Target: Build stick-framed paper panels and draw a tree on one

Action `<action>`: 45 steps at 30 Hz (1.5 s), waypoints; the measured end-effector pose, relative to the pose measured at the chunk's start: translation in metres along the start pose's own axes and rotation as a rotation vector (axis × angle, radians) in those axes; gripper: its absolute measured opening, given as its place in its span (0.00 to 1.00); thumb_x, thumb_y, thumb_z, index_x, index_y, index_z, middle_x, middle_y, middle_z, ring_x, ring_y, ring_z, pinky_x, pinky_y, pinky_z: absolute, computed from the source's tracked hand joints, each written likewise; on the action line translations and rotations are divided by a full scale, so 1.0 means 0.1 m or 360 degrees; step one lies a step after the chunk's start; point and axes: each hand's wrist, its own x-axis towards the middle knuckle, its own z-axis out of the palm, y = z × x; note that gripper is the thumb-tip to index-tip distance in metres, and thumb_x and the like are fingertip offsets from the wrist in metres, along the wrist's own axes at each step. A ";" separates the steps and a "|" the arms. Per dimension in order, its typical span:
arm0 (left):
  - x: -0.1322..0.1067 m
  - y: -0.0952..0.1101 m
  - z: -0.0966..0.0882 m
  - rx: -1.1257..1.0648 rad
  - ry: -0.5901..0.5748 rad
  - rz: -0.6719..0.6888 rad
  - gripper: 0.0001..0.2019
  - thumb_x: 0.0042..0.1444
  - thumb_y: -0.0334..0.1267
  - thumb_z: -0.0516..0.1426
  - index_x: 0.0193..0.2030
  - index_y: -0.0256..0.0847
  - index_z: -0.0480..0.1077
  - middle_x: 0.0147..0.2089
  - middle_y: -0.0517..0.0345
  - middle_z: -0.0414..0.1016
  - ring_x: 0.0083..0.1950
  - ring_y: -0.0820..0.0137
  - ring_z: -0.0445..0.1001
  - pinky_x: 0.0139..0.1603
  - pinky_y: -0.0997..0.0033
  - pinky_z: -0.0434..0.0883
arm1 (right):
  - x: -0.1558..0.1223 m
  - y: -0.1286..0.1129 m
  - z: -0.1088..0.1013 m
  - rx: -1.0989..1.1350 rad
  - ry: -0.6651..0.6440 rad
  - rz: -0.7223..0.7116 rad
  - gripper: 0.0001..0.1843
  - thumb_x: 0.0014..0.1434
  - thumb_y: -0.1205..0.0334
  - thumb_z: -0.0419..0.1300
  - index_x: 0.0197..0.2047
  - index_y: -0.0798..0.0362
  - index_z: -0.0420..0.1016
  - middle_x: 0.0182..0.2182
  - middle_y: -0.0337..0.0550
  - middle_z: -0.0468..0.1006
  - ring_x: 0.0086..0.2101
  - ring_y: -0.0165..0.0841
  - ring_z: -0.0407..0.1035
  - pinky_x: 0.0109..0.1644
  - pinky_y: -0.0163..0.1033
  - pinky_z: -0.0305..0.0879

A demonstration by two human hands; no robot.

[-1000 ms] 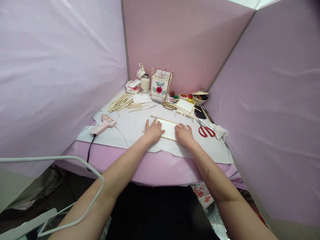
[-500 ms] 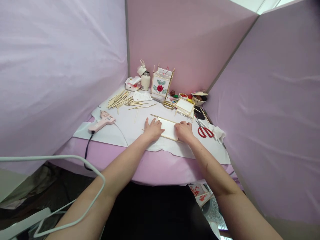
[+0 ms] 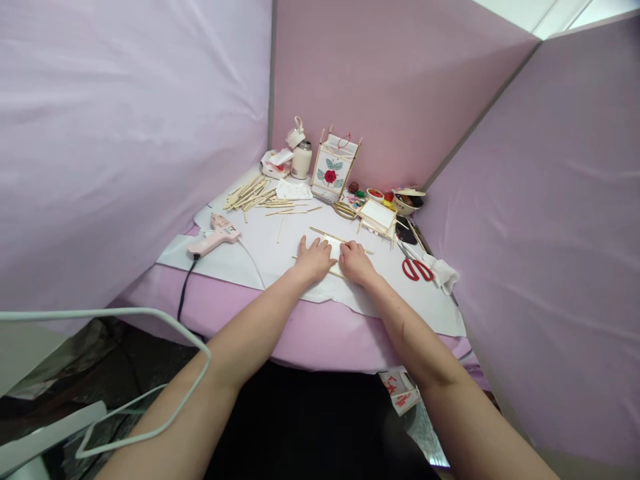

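A white paper panel (image 3: 335,247) with thin wooden sticks along its edges lies flat near the front of the table. My left hand (image 3: 314,260) rests on its left part, palm down with the fingers spread. On the right part, my right hand (image 3: 356,262) has its fingers curled together and pressed down; whatever they hold is hidden. The two hands are close, with a narrow strip of paper showing between them. Stick ends poke out past both hands.
A pink glue gun (image 3: 215,238) lies left, its cord over the front edge. Loose sticks (image 3: 250,195) are piled behind. A flower-decorated lantern (image 3: 334,170) stands at the back. Right are stacked frames (image 3: 377,215), red-handled scissors (image 3: 417,269) and a crumpled white cloth (image 3: 445,275).
My right hand has slid left along the panel, from its right end towards my left hand. My left hand stays in place on the panel. The view has shifted slightly.
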 end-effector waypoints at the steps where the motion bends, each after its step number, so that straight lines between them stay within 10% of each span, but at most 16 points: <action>1: -0.01 0.00 -0.01 -0.0008 0.0009 0.0005 0.18 0.70 0.43 0.50 0.62 0.41 0.66 0.71 0.46 0.62 0.74 0.55 0.54 0.73 0.33 0.40 | 0.01 -0.01 -0.02 0.0001 0.0004 0.0000 0.19 0.69 0.66 0.46 0.56 0.59 0.72 0.55 0.59 0.71 0.52 0.45 0.64 0.57 0.46 0.61; 11: -0.01 -0.17 -0.12 -0.0009 0.0198 -0.0166 0.20 0.62 0.23 0.45 0.53 0.39 0.72 0.60 0.45 0.74 0.64 0.59 0.68 0.70 0.48 0.53 | 0.20 -0.19 0.01 0.0048 0.0001 -0.0100 0.19 0.68 0.67 0.46 0.57 0.57 0.72 0.57 0.56 0.70 0.54 0.43 0.62 0.59 0.43 0.59; 45: -0.06 -0.22 -0.20 -0.0076 0.0058 -0.0212 0.17 0.65 0.30 0.46 0.43 0.48 0.75 0.52 0.53 0.77 0.58 0.59 0.69 0.64 0.44 0.56 | -0.05 -0.43 -0.28 -0.0076 -0.0115 -0.0234 0.22 0.68 0.65 0.45 0.56 0.48 0.76 0.59 0.50 0.72 0.56 0.46 0.60 0.54 0.51 0.57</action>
